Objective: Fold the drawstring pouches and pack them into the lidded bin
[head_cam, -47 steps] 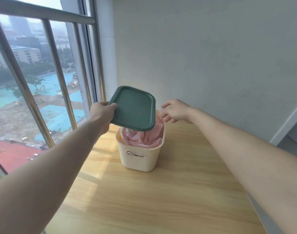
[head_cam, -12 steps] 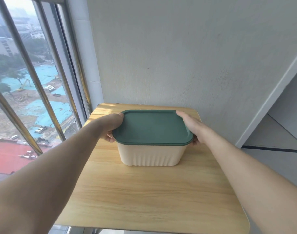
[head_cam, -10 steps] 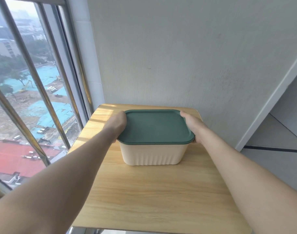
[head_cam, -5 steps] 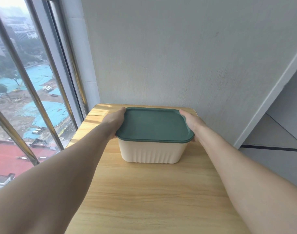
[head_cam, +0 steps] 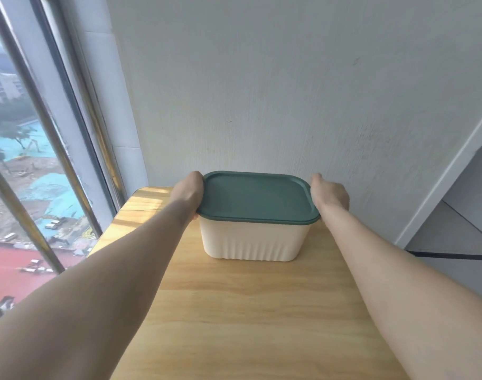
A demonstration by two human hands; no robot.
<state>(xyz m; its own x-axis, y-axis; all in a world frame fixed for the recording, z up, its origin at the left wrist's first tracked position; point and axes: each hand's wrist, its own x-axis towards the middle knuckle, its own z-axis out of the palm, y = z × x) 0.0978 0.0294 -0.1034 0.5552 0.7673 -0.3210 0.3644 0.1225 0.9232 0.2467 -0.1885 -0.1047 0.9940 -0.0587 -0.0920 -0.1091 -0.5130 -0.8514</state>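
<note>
Location: at twelve o'clock on the desk, close against the white wall, we list one lidded bin.
Bin body: cream plastic, ribbed low on its near face, standing upright and square to us.
Lid: dark green lid, lying flat on the rim and overhanging it all round; it looks seated, though we cannot confirm a click.
Contents: hidden; no drawstring pouches show anywhere, so we judge them packed inside and the task near its end.
Left hand: left hand at nine o'clock of the bin, pressed to the lid's short edge, fingers out of sight behind and under it; we cannot tell whether they curl round it.
Right hand: right hand at three o'clock, against the opposite short edge, thumb raised, fingers likewise hidden; grip not determinable.
Handling, judged: stiff thin-walled shell, light, since cloth is all it should hold; not fragile; smooth plastic, somewhat slippery.
Where to hold, judged: we would take both short ends under the lid's overhang, never the lid alone, which may lift off.
Surroundings: window with metal bars at nine o'clock.
</note>
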